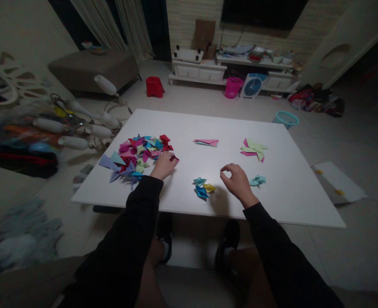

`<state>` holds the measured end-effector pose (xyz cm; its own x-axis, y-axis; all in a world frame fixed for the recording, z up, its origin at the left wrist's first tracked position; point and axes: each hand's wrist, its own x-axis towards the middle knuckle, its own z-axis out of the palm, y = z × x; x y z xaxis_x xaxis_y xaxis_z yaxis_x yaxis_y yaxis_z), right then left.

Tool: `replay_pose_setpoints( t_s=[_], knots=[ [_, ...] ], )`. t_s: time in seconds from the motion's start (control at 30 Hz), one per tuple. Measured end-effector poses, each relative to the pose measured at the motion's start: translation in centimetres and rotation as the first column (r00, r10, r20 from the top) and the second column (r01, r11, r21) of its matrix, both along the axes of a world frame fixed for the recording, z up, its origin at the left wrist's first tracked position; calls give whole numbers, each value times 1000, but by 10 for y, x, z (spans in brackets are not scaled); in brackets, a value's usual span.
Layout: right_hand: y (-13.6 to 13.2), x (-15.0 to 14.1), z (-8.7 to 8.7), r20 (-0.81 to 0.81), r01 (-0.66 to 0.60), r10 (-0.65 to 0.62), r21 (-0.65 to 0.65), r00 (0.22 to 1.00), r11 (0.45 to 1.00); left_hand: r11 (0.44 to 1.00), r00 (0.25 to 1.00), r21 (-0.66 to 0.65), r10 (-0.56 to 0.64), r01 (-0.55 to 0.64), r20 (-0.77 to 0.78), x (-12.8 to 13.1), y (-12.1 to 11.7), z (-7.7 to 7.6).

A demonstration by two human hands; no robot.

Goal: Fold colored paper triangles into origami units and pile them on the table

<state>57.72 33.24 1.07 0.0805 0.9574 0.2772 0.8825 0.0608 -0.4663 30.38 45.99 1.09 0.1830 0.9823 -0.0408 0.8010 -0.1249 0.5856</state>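
A white table (291, 188) stands in front of me. My left hand (163, 166) rests at the right edge of a pile of several folded coloured paper pieces (137, 156), its fingers curled on a red piece (175, 158). My right hand (237, 179) hovers over the table with thumb and forefinger pinched; nothing shows between them. Beside it to the left lie small folded blue and yellow shapes (203, 188). A teal folded piece (258, 180) lies just to its right. Farther back are pink folded papers (206, 142) and a green and pink cluster (254, 149).
A rack with white rods and scissors (80, 124) stands left of the table. On the floor are a red stool (155, 87), a pink bin (233, 87), a teal basket (286, 118) and a white sheet (338, 182). My feet (227, 244) are under the table's front edge.
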Motion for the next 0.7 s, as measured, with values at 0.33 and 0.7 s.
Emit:
replay_pose_setpoints(
  t_s=[0.33, 0.7],
  knots=[
    [-8, -28, 9, -125, -226, 230, 46, 965, 973, 961, 815, -111, -151, 253, 559, 70, -26, -10],
    [11, -29, 0, -243, -150, 176, 120, 954, 981, 954, 793, -146, -126, 261, 596, 78, -20, -11]
  ],
)
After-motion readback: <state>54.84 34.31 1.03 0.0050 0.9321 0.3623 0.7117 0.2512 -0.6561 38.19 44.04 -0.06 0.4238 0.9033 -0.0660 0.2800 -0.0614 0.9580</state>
